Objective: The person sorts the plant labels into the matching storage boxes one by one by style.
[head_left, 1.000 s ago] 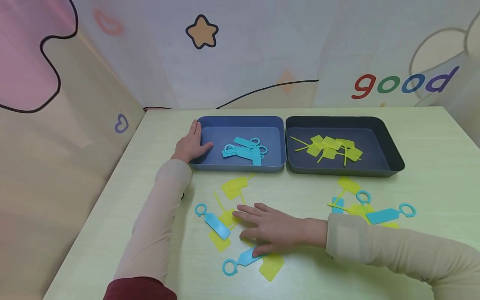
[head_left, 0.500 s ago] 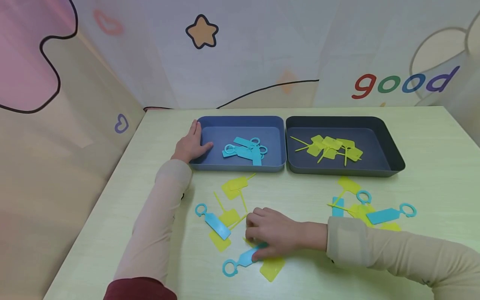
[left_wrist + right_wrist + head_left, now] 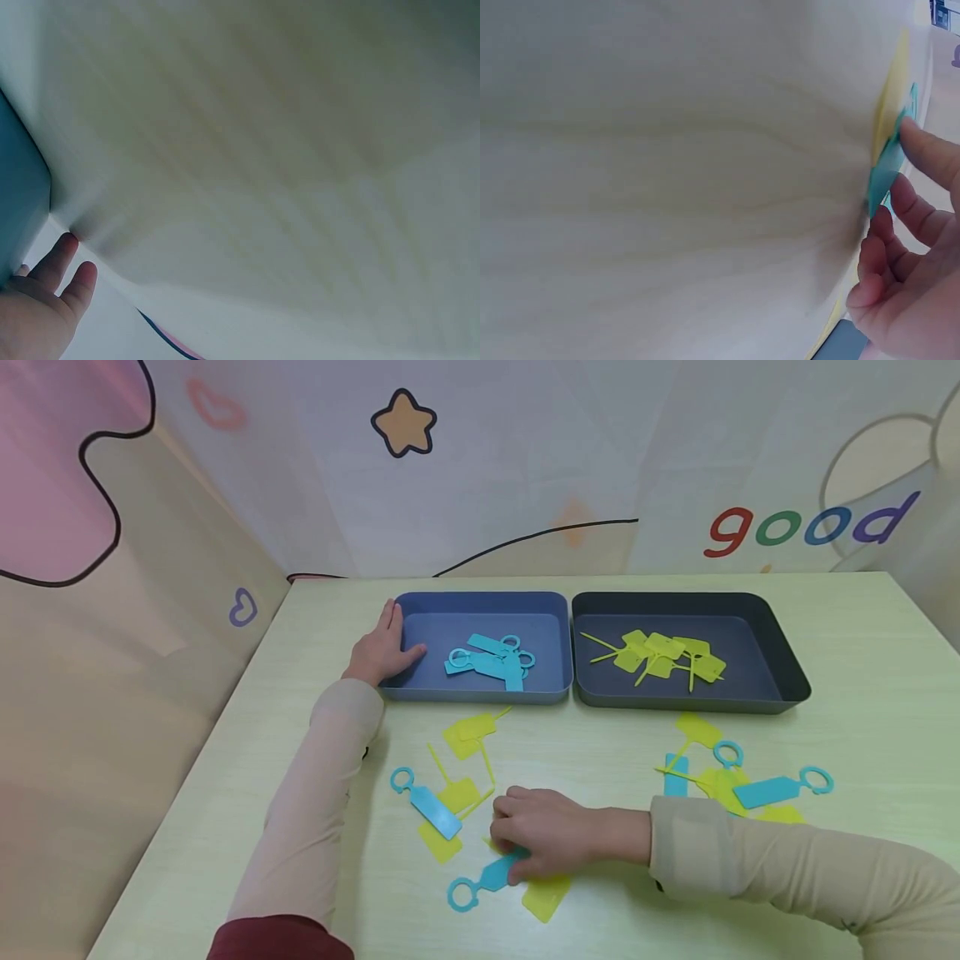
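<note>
My left hand (image 3: 378, 647) rests at the left end of the blue tray (image 3: 480, 697), its fingers straight along the rim and its thumb over the edge. In the left wrist view two of its fingertips (image 3: 86, 277) show beside the tray. With thumb and curled fingers, my right hand (image 3: 547, 828) pinches the flat end of a blue ring tag (image 3: 497, 874) low over the table. In the right wrist view this blue tag (image 3: 886, 172) sits between thumb and fingers. Yellow cable-tie tags (image 3: 546, 900) lie under and beside that hand, partly hidden.
A black tray (image 3: 690, 700) with several yellow tags stands right of the blue tray, which holds several blue ring tags (image 3: 487, 665). Loose tags lie left of the right hand, including a blue one (image 3: 435, 812). Another mixed pile (image 3: 723, 789) lies beyond the right sleeve.
My right hand's fingers, spread over the tags a second ago, have curled in and now pinch the blue ring tag. That tag has shifted slightly. My left hand stays put.
</note>
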The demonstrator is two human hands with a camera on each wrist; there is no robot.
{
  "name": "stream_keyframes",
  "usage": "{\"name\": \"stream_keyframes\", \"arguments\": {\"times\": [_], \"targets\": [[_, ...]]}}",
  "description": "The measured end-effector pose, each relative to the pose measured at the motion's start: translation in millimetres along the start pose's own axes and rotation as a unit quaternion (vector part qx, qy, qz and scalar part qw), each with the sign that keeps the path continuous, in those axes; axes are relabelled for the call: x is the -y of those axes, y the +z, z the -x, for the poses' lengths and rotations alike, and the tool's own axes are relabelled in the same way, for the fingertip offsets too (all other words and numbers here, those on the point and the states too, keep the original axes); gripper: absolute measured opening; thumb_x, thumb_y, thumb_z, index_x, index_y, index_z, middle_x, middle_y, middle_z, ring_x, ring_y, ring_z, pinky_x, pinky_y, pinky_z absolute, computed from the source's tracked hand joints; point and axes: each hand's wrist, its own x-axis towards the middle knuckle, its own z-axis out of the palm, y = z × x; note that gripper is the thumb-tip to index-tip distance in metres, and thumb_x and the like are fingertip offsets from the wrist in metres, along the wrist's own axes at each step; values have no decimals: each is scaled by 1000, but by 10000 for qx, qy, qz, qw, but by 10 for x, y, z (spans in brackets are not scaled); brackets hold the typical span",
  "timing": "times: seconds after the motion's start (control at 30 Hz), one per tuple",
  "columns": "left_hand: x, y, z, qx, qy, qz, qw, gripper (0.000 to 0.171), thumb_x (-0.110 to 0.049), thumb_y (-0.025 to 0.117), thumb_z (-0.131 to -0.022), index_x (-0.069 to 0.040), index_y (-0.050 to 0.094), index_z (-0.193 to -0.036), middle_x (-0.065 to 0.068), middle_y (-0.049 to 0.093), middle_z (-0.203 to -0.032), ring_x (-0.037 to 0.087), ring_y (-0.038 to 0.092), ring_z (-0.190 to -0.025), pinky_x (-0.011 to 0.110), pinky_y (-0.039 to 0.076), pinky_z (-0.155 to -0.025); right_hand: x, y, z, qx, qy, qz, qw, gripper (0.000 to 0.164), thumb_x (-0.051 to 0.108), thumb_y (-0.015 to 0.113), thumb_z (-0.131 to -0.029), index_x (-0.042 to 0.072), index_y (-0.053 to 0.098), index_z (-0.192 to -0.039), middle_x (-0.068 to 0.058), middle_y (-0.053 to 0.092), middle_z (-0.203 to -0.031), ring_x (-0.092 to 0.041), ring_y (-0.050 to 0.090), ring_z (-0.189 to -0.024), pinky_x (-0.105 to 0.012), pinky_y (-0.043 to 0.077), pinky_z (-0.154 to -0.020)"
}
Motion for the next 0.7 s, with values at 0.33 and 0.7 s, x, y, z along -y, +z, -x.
{"name": "stream_keyframes", "arguments": {"times": [0.33,0.7], "targets": [[13,8,-27,-4,-15,22,10000,86,-52,40,-86,-4,-5,-142,10,-12,-149,34,44,-117,42,42,-89,67,-118,-36,570,394,-888,9936,22,10,64,-75,19,46,-65,12,36,-61,-4,36,-63,-16,28,-56],[34,35,-56,-21,-14,58,10000,87,-53,40,-86,-5,-5,-142,9,-13,-149,34,39,-123,43,39,-93,-90,-444,-107,902,239,-2156,9720,19,-4,53,-78,15,57,-74,11,45,-65,-3,39,-61,-15,35,-60]]}}
